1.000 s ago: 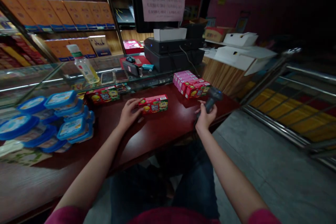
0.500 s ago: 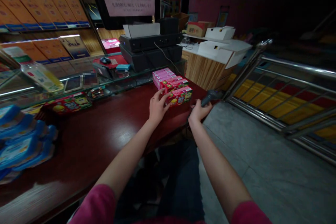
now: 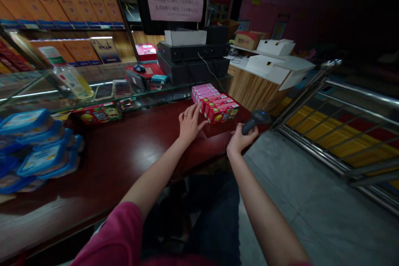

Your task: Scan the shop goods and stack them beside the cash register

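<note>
My left hand (image 3: pixel 188 124) is just left of a row of red snack boxes (image 3: pixel 223 113), fingers stretched out and apart, holding nothing. Whether a fingertip touches the nearest box, I cannot tell. Behind the red boxes, pink boxes (image 3: pixel 205 91) continue the row on the dark red counter (image 3: pixel 149 137). My right hand (image 3: pixel 240 140) is wrapped round the handle of a dark barcode scanner (image 3: pixel 254 121) at the counter's right edge. The scanner's head points away from me, to the right of the boxes.
Blue-lidded tubs (image 3: pixel 40 149) are stacked at the left. A glass case (image 3: pixel 102 79) runs along the back, with a bottle (image 3: pixel 70 75) on it. A black cash drawer (image 3: pixel 193 68) stands behind the boxes. Metal railing (image 3: pixel 339 133) is on the right.
The view has turned slightly left. My left hand has drawn back from the nearest red box, which now sits closer against the others. The scanner remains in my right hand, its head tipped up more.
</note>
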`<state>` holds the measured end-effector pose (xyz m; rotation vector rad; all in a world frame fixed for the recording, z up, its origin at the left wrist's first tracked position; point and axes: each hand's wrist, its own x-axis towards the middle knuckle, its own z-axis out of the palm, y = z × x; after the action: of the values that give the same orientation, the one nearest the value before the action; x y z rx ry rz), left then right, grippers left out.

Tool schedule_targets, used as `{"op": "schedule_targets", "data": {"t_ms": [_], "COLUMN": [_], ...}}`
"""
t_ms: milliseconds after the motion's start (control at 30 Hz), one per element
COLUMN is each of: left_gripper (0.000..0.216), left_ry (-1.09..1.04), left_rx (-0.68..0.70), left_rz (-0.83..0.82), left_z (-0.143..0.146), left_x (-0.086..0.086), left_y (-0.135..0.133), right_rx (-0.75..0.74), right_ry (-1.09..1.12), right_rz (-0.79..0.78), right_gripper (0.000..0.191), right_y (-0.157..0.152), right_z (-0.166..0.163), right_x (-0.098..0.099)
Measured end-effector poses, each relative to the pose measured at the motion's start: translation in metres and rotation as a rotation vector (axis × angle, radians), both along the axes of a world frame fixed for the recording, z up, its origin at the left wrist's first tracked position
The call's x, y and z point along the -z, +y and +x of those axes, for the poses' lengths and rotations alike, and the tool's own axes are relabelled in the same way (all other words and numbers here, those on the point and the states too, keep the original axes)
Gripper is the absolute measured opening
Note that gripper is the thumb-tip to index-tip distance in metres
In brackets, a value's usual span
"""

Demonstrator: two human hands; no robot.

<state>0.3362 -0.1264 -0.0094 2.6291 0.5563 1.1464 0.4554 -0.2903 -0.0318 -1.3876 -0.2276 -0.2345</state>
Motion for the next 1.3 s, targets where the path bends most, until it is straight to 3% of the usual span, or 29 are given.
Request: {"op": "schedule_targets", "data": {"t_ms": [100,167,333,467,600,833,1067,1167,1300], "left_gripper": [0.076,0.072,0.077,0.086,0.091,0.089,0.075,0.079,0.085], "left_ry": [-0.012,-0.03,-0.048,0.085,0.12,0.107,0.041,0.053,-0.088], "left_rx": [-0.121,-0.239,-0.51,-0.717,-0.796,-0.788,-0.696,-0.628,-0.754], "left_rz": [0.026,0.034,0.042,-0.006,-0.082,-0.157,-0.132,-0.123,-0.171], "left_z": [-0.051,-0.094,-0.208,-0.255,-0.255,-0.246,-0.243,-0.239,-0.24], "left_x": [0.003,0.004,0.003,0.0,0.001,0.003,0.003,0.003,0.005], "left_y": [0.042,0.077,0.152,0.178,0.193,0.215,0.214,0.213,0.217], "right_rx": [0.039,-0.046,-0.436,-0.783,-1.044,-1.337,-1.357,-1.367,-1.366], "right_ry": [-0.083,-0.109,-0.061,0.144,0.285,0.424,0.478,0.486,0.482], "right_rz": [0.023,0.053,0.149,0.124,-0.023,-0.12,-0.036,-0.019,-0.023], "right_gripper": [0.074,0.073,0.056,0.058,0.062,0.045,0.036,0.033,0.032], "right_y": [0.019,0.039,0.109,0.163,0.187,0.183,0.179,0.179,0.178], "right_z": [-0.033,-0.061,-0.141,-0.194,-0.205,-0.174,-0.171,-0.17,-0.169], "right_x": [-0.008,-0.015,-0.029,-0.024,-0.016,-0.027,-0.025,-0.024,-0.024]}}
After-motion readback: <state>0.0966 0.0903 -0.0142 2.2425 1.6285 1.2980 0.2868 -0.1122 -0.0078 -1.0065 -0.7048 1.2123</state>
